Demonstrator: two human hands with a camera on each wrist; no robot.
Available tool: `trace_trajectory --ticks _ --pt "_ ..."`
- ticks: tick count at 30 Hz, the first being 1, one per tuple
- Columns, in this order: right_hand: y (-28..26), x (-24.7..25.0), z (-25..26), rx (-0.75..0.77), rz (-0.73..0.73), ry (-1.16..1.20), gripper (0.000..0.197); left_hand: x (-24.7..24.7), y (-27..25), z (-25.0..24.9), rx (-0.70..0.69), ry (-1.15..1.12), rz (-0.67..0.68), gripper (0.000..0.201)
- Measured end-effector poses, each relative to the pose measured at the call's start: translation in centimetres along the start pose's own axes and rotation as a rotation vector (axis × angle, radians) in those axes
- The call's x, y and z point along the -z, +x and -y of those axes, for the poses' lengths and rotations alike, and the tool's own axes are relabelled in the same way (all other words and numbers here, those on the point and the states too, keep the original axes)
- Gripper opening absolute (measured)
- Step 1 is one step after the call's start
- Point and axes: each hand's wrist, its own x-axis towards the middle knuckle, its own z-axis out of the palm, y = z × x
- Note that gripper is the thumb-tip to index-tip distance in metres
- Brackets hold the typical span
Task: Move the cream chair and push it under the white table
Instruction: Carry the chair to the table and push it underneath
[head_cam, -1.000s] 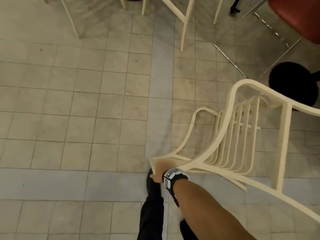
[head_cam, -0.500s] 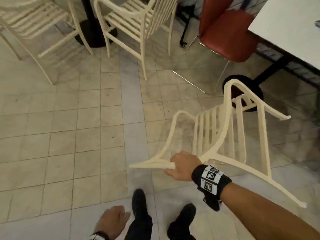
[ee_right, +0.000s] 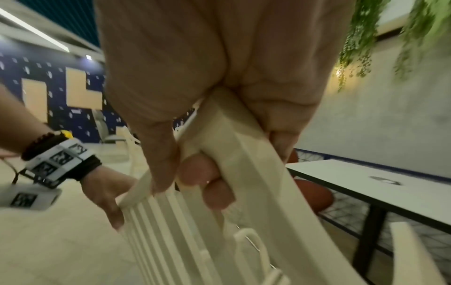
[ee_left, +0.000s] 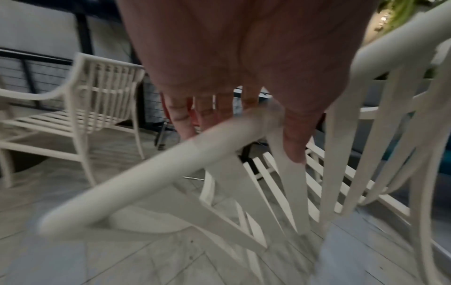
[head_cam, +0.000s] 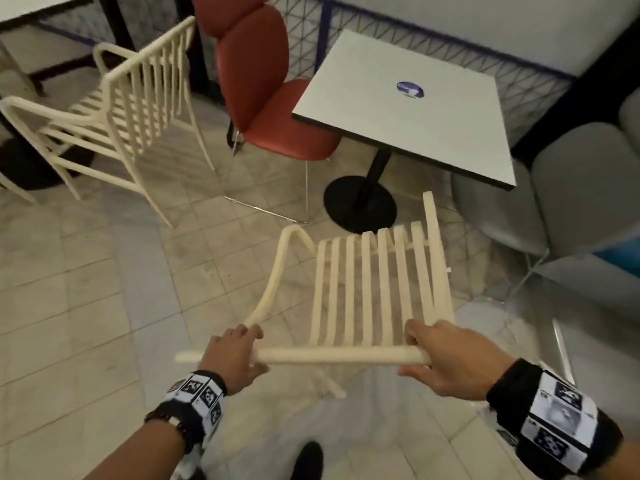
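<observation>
The cream slatted chair (head_cam: 374, 289) is in front of me, its seat pointing toward the white square table (head_cam: 415, 109) on a black pedestal base (head_cam: 360, 206). My left hand (head_cam: 232, 351) grips the left end of the chair's top rail (ee_left: 146, 173), fingers over it and thumb under. My right hand (head_cam: 446, 358) grips the rail's right corner (ee_right: 256, 173). The chair's front stops just short of the pedestal base. Its legs are hidden, so I cannot tell whether they touch the floor.
A red padded chair (head_cam: 266, 98) stands at the table's left side. Another cream chair (head_cam: 121, 109) is farther left by a second table. Grey upholstered seats (head_cam: 581, 188) flank the table on the right. A mesh railing runs behind. Open tiled floor (head_cam: 86, 306) lies to my left.
Earlier only my right hand held the tilted chair. Now my left hand has joined it on the top rail, and the chair has swung round to face the white table.
</observation>
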Motion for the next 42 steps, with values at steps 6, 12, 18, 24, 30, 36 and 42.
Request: trace_trajectory --ticks 6,12,18,24,30,36,42 --pt "-5.9 -4.5 -9.7 -0.286 0.041 -0.153 0.041 -2.3 3.0 -10.9 -0.127 0.053 0.253 0.031" --pt "-8.4 -7.0 -13.8 -0.401 0.001 -0.062 0.028 0.0 6.3 -16.0 -0.155 0.103 0.184 0.056" --pt "-8.5 -13.1 -12.3 -0.441 -0.03 0.134 0.031 3.4 7.6 -17.2 -0.232 0.345 0.125 0.035" --pt "-7.6 -17.8 -10.9 -0.442 -0.099 0.149 0.027 2.3 5.1 -14.5 -0.23 0.438 0.198 0.026" --pt "-6.8 -19.8 -10.4 -0.417 -0.012 0.157 0.039 1.3 1.8 -10.9 -0.251 0.349 0.188 0.029" --pt "-5.7 -17.4 -9.2 -0.362 0.038 0.071 0.047 2.4 1.3 -9.3 -0.188 0.342 -0.011 0.041" --pt "-5.1 -17.9 -9.0 -0.438 0.123 0.15 0.037 1.0 2.4 -9.0 -0.015 0.503 0.029 0.044"
